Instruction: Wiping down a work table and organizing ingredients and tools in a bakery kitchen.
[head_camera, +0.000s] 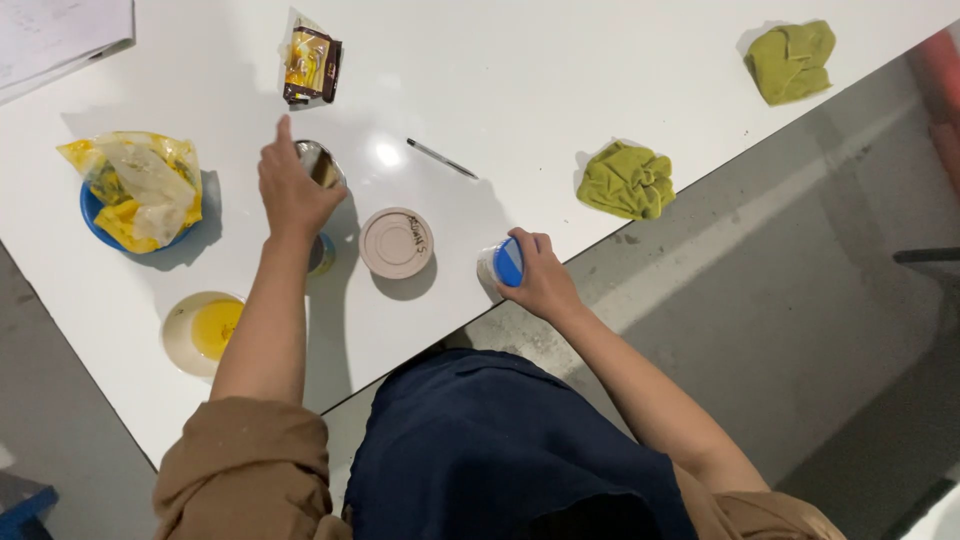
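Two hands are seen at work on a white table (620, 60), one at a metal spoon and one on a blue-lidded container.

The left hand (295, 190) is held over a shiny metal spoon (320, 162), with the index finger stretched out and the other fingers curled loosely; whether the spoon is actually gripped cannot be told. The right hand (540, 280) is closed around a small container with a blue lid (505, 263), which is kept near the table's front edge. Between the two hands a round beige lid (396, 243) is laid flat. A shallow dish of yellow liquid (203, 330) is seen beside the left forearm, and a yellow plastic bag (135, 185) is set in a blue bowl (92, 222) further left. A brown snack packet (311, 66), a pen (441, 158) and two green cloths (628, 181) are spread well apart beyond.
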